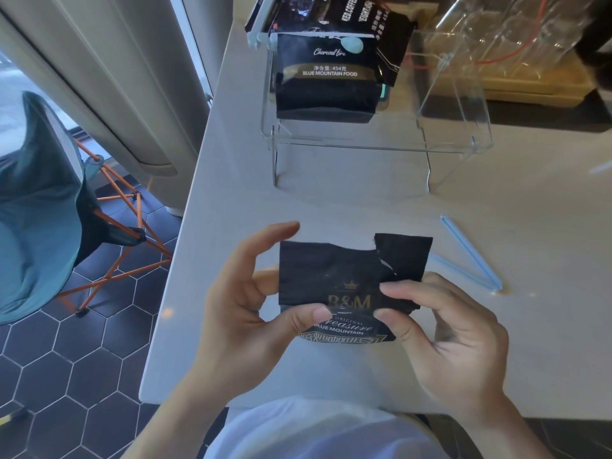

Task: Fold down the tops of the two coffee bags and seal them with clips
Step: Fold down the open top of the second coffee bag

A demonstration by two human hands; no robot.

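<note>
A black coffee bag (334,276) with gold "B&M" lettering stands upright near the table's front edge, its torn top open. My left hand (245,309) grips its left side, thumb on the front. My right hand (443,329) pinches the bag's right top flap. A light blue clip (470,256) lies open in a V on the table to the right of the bag, apart from both hands. A second black coffee bag (326,84) sits on a clear acrylic stand (357,145) at the back, a pale clip (351,44) across its folded top.
More dark coffee packets (357,14) lean behind the sealed bag. Clear acrylic containers (496,34) stand at the back right. The white table (430,200) ends at a left edge beside a teal chair (36,207) with orange legs.
</note>
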